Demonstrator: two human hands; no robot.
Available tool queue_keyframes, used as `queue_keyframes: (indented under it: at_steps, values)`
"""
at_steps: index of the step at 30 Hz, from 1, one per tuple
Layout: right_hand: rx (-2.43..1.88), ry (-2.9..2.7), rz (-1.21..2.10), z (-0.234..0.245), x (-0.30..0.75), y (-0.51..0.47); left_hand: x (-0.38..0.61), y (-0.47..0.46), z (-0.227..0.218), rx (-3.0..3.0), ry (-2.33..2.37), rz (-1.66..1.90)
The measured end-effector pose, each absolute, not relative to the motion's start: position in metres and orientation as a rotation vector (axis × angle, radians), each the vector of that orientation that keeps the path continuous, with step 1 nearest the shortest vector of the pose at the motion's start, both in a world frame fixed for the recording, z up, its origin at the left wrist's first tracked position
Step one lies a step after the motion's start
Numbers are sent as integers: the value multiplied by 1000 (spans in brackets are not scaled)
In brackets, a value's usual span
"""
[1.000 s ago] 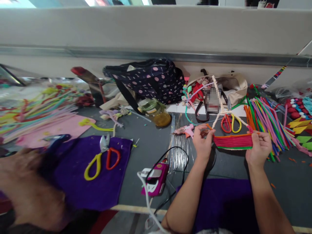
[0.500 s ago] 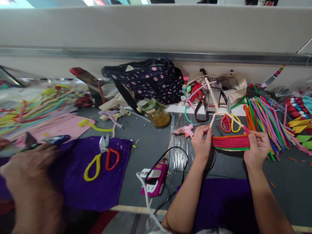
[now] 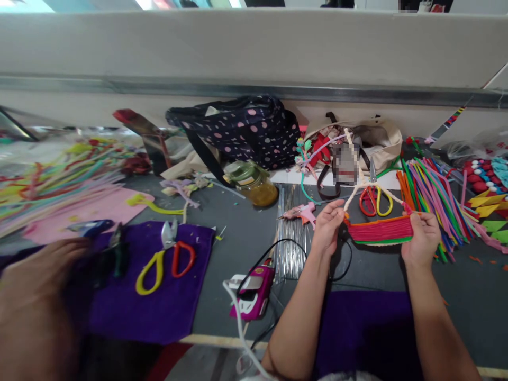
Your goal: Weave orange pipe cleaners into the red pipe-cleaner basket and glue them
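Observation:
My left hand [image 3: 327, 226] pinches the left end of a woven pipe-cleaner piece [image 3: 380, 232] of red, pink and orange strands with a green lower edge. My right hand [image 3: 423, 237] grips its right end. Both hold it just above the grey table [image 3: 246, 233]. Cream-coloured stems [image 3: 354, 159] rise from the piece and cross above it. A pink glue gun [image 3: 300, 212] lies just left of my left hand.
Another person's blurred arm [image 3: 35, 307] fills the lower left over a purple cloth [image 3: 159, 296] with yellow-and-orange scissors [image 3: 164, 259]. Loose coloured pipe cleaners [image 3: 432, 196] lie at right. A spotted bag [image 3: 242, 129], a jar [image 3: 254, 185], a wire bundle [image 3: 289, 233] and a magenta device [image 3: 254, 291] stand nearby.
My left hand has shifted its pinch on the piece's left end, and the cream stems have swung slightly. The other person's arm at lower left has moved and lowered.

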State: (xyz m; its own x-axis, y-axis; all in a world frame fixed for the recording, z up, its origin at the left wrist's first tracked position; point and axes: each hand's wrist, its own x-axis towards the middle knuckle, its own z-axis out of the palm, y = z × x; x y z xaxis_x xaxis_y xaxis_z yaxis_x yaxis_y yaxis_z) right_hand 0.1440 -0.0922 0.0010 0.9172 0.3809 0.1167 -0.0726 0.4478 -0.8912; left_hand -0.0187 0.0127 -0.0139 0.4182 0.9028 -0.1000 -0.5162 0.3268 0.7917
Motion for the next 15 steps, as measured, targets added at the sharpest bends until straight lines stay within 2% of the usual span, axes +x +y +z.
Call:
queue_keyframes:
  at_steps: [5, 15]
  values:
    - [-1076, -295, 318, -1, 144, -91, -16, 8, -10, 722, 518, 999]
    - [-1066, -298, 279, -3, 149, -92, -19, 1, -6, 1429, 603, 1165]
